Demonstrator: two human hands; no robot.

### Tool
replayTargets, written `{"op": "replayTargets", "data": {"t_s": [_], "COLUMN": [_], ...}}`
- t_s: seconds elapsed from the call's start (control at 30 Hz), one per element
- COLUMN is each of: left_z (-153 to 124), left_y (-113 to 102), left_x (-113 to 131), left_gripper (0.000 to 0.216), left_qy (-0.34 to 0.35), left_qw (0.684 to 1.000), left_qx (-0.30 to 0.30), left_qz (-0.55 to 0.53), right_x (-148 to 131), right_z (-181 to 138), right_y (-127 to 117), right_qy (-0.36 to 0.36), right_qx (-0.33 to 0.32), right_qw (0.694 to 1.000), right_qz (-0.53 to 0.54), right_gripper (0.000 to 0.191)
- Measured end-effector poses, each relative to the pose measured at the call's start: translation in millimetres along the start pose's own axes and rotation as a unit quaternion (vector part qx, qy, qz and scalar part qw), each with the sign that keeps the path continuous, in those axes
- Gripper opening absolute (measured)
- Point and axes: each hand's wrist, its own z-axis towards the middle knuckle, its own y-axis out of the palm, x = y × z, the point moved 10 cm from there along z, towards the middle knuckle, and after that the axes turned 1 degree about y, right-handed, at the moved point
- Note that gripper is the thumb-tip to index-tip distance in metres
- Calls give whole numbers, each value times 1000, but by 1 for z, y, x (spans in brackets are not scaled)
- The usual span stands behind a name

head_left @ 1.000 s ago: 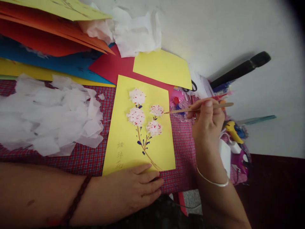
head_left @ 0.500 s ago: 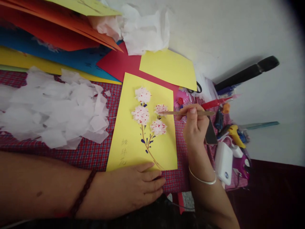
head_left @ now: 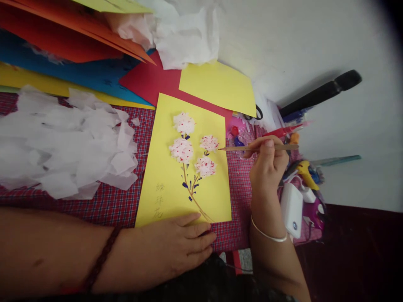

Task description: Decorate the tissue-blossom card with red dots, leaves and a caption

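A yellow sheet point(head_left: 176, 193) bears a picture of several round white paper flowers point(head_left: 181, 150) speckled with red. Brown stems point(head_left: 197, 202) and dark blue leaf marks run below them, with handwritten characters at the lower left. My left hand point(head_left: 185, 241) lies flat over the sheet's near edge, fingers stretched out. In my right hand point(head_left: 269, 165) a thin wooden pencil point(head_left: 234, 148) is pinched between thumb and fingers. Its pointed tip is over the sheet's right edge, just right of the upper right flower and apart from it.
Torn white tissue paper point(head_left: 69, 147) is heaped at left on the checked cloth point(head_left: 116, 205). Coloured sheets point(head_left: 138, 84) are stacked behind. Black-handled scissors point(head_left: 258, 112), a red pen point(head_left: 283, 131) and a white power bank point(head_left: 291, 209) lie at right by the wall point(head_left: 315, 46).
My right hand has drawn the pencil rightward, so its tip has left the upper right flower. My left hand stays on the sheet. The whole view has shifted slightly.
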Motion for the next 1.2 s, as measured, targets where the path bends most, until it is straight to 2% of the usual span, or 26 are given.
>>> {"op": "replayTargets", "data": {"t_s": [0.2,0.37,0.5,0.57,0.7,0.8,1.0,1.2], "left_z": [-2,-1,-1,-1,-1,-1,-3,-2], "left_y": [7,4,4,5,7,10,16,14], "left_x": [0,0,1,0,1,1,4,2], "left_gripper": [41,39,41,41,41,41,43,43], "left_qy": [-2,-2,1,0,3,4,15,11], "left_qw": [1000,1000,1000,1000,1000,1000,999,1000], "left_qx": [-12,3,-6,-12,-10,-12,-22,-19], "left_qz": [12,11,11,14,17,16,18,18], "right_x": [7,11,14,14,19,31,66,84], "right_z": [0,-1,-1,1,8,14,22,21], "right_y": [3,12,16,9,-20,-33,-37,-26], "right_qy": [5,11,19,19,12,8,52,68], "right_qx": [-26,-53,-73,-44,59,97,88,54], "right_qw": [999,998,997,999,998,995,994,995], "right_qz": [-40,-26,-18,-8,10,9,-46,-48], "right_gripper": [37,39,36,34,32,29,26,30]}}
